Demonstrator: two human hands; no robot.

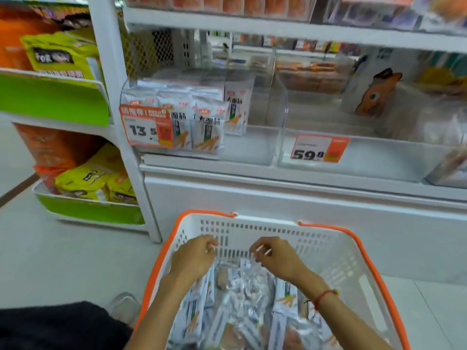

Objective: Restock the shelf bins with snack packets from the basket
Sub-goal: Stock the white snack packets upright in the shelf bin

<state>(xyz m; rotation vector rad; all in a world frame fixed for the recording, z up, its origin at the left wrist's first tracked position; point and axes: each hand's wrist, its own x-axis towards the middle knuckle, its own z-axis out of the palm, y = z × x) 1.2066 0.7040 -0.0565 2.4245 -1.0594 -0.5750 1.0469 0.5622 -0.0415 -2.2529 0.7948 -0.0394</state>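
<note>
Your 2 hands are low in the middle of the frame, both above the far end of the basket (328, 248), which fills the lower centre and lower right. The basket is white with an orange rim, and it stands on the floor in front of the white shelf unit.

Your left hand (193, 258) has its fingers curled inward, and your right hand (275, 258) is curled the same way, with a red cord on the wrist. The picture is blurred here, so I cannot tell if either hand holds something; a thin pale edge seems to show at the right fingertips.

The snack packets (242, 306) lie in a loose heap inside the basket, under your forearms. They are white and silver with orange print.

In the centre left of the frame, a clear shelf bin (262, 147) holds about 5 packets of the same kind (208, 122), standing upright on its left side. A price tag reading 13 (146, 127) hangs on its front. To the right, a second tag reads 59 (319, 149).
</note>
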